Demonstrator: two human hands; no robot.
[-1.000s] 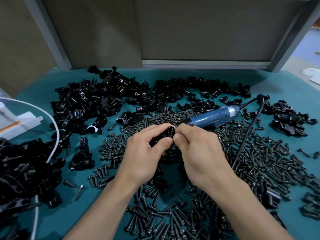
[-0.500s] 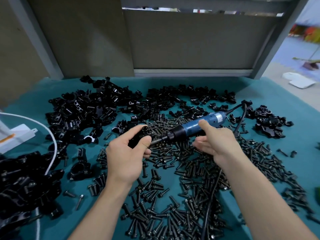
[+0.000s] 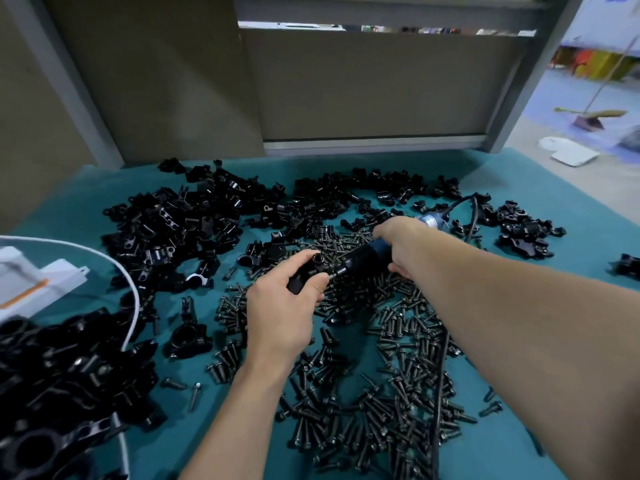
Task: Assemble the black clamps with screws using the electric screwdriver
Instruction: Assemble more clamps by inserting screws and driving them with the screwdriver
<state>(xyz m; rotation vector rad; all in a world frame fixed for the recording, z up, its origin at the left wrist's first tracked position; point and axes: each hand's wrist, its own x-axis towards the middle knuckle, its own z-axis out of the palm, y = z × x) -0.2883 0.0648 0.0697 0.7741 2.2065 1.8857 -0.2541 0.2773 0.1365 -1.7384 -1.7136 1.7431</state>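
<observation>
Teal mat point(image 3: 69, 209) under both hands.

Loose black clamps point(image 3: 180, 223) heaped beyond the left hand, running on past the right hand; another heap of clamps point(image 3: 52, 393) near the left forearm, outboard of it; whether those are finished, cannot tell.

Screws point(image 3: 381, 341) spread below and between both hands, thickest under the right wrist.

Electric screwdriver point(image 3: 363, 259) lies nearly level between the hands, nose toward the left hand; its black cord point(image 3: 440, 375) trails back under the right forearm.

Right hand point(image 3: 401, 244) wraps the blue barrel, fingers curled round it.

Left hand point(image 3: 280, 313) grips one black clamp point(image 3: 308, 271), thumb and fingers closed round it, bore facing up.

Bit tip meets the clamp's side just at the left thumb; a screw at the tip is hidden, cannot confirm.

Step, as judged: driving a screw into the held clamp.

Next move calls for keeping bit and screw hole in line, bracing the clamp against the twist, pressing steadily along the tool's axis; a slip would likely send the bit toward the thumb.
</observation>
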